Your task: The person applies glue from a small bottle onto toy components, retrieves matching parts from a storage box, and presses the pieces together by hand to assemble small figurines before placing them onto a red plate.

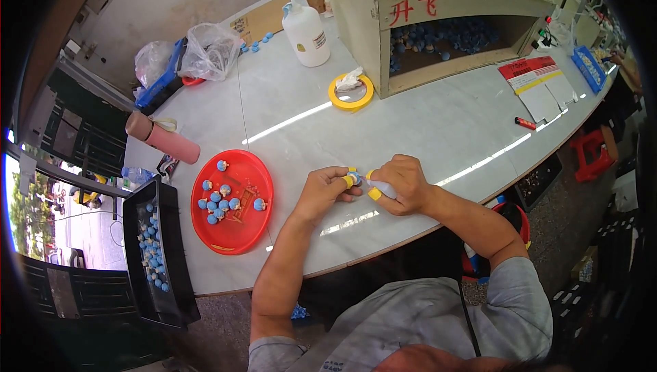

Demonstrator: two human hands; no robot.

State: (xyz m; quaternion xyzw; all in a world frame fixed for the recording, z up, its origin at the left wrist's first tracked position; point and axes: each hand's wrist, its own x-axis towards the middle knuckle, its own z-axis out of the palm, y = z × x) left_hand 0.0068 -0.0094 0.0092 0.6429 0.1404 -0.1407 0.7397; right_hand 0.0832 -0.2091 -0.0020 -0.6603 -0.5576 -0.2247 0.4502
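Note:
My left hand [327, 190] is closed, pinching a small blue ball-shaped piece [356, 177] over the table. Close against it, my right hand [404, 184] wraps round a pale whitish thing [384, 188] that looks like a small squeeze bottle, its tip pointing at the blue piece. Yellow tape covers some fingertips of both hands. Left of my left hand lies a round red tray [236, 240] carrying several similar blue pieces [215, 197] with beige parts. My fingers hide most of what both hands hold.
A black bin [179, 262] with more blue pieces stands at the left edge, near a pink bottle [168, 140]. Farther back are yellow tape rolls [351, 106], a white pump bottle [306, 36] and a wooden box [363, 36] of blue pieces. A red marker [525, 123] lies right.

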